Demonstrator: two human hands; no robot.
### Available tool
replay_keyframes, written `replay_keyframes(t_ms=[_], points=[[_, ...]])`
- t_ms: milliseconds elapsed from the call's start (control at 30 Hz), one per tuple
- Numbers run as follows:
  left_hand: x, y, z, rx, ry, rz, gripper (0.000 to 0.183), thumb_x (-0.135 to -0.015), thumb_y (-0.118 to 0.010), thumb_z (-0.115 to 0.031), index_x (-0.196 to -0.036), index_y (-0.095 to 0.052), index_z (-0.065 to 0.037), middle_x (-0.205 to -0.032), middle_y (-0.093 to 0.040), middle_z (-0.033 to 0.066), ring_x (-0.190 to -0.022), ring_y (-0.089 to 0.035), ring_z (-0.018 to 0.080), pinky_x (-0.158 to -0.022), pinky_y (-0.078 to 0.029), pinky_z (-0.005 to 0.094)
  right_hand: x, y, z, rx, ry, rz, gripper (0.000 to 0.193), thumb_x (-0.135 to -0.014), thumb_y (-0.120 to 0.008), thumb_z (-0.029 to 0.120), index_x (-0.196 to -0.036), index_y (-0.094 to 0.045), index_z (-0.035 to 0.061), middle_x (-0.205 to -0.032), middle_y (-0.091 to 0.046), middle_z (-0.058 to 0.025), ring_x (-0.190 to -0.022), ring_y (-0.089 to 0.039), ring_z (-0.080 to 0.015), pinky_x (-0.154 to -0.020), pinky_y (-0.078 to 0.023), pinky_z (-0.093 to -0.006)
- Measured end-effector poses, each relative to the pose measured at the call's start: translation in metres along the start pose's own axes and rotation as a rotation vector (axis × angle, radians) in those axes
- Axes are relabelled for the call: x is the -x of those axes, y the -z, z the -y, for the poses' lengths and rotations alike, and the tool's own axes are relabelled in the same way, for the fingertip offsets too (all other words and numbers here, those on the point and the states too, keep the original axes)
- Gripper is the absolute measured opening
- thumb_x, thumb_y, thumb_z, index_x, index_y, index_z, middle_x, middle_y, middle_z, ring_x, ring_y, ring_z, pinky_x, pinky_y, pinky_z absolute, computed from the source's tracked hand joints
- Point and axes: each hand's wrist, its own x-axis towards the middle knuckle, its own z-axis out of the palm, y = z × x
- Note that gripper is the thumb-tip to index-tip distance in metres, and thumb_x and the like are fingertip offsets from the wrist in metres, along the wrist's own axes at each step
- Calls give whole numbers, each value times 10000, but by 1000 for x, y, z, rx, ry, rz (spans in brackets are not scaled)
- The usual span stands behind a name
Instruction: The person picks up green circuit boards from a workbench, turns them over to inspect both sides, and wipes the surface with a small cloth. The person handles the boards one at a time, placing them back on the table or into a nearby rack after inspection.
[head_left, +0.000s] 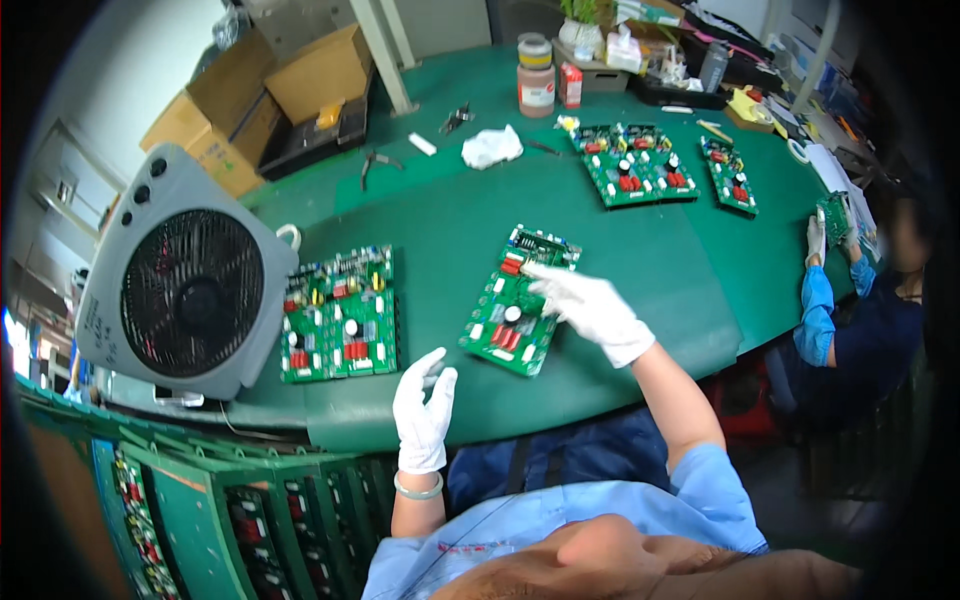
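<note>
A green circuit board (490, 318), with red and white parts and a round black-and-white part, lies at a slant on the green table before me. My right hand (592, 312), in a white glove, reaches over its right side. The fingers are stretched out, with the tips at the board's upper part near some red components; whether they press on it is hard to tell. At the table's front edge, my left hand (424, 412), also white-gloved, is raised with thumb and fingers apart, holding nothing. Left of it lies a group of joined circuit boards (335, 365).
A large grey fan (255, 350) stands at the left. More circuit boards (650, 192) and a narrow board (735, 185) lie far right. Pliers (380, 160), white crumpled material (492, 148) and a jar (536, 90) sit behind. At right, a co-worker (850, 330) holds a board. Racked boards (250, 530) stand lower left.
</note>
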Motion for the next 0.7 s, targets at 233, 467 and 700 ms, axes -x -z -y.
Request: replay_keyframes(t_ms=[233, 467, 700], points=[[41, -4, 2, -130, 446, -58, 296, -889, -748, -256, -1005, -631, -10, -753, -666, 72, -645, -616, 128, -633, -511, 276, 28, 29, -69, 125, -208, -264, 408, -991, -576, 275, -1334, -596, 54, -988, -689, -37, -635, -482, -55, -541, -425, -214], [20, -3, 30, 460, 653, 12, 274, -939, -688, -202, -1092, -565, -11, -885, -671, 39, -710, -623, 76, -606, -483, 224, 30, 19, -52, 0, -571, -168, 355, -943, -663, 304, -1201, -697, 62, -622, -457, 79, -446, -313, -20, -418, -241, -216], [13, -29, 23, 1018, 621, 44, 231, -909, -680, -86, -1110, -574, -46, -939, -641, 23, -787, -607, 86, -653, -487, 233, 112, 40, -69, -278, -319, -361, 339, -926, -661, 203, -1148, -617, -49, -871, -655, -46, -586, -501, -62, -508, -367, -221]])
